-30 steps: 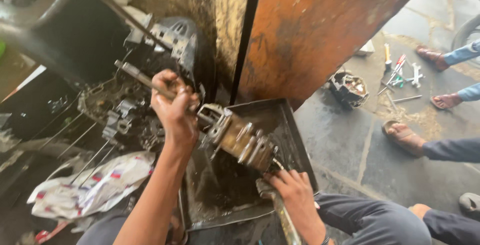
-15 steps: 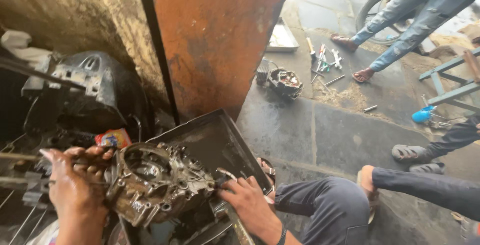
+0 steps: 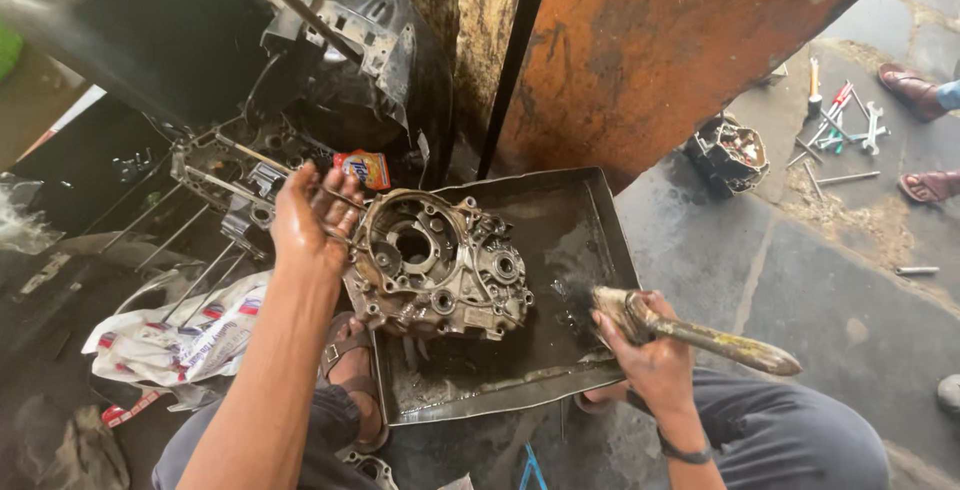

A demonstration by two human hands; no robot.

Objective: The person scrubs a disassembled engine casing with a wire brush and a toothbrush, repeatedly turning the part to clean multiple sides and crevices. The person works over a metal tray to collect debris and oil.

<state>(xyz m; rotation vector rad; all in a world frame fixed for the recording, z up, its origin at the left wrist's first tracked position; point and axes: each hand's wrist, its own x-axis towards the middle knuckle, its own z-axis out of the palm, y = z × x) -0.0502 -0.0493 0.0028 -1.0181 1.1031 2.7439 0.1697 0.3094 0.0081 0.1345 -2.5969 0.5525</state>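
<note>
A greasy metal engine crankcase half (image 3: 435,265) stands tilted on its edge in a shallow black metal tray (image 3: 570,210). My left hand (image 3: 312,218) grips its upper left edge and holds it up. My right hand (image 3: 645,345) is closed around a dirty paintbrush (image 3: 690,328), handle pointing right, bristles touching the oily tray floor just right of the crankcase. My knees and sandalled foot lie below the tray.
A dark motorcycle frame and engine parts (image 3: 330,60) crowd the upper left. A rusty orange panel (image 3: 680,40) rises behind the tray. Wrenches and screwdrivers (image 3: 835,130), a small container of parts (image 3: 728,153) and other people's sandalled feet (image 3: 915,90) are at right. A printed plastic bag (image 3: 180,335) lies at left.
The crankcase has been turned so its open face shows and rests in the tray. My right hand has come off the casing and now holds the brush on the tray.
</note>
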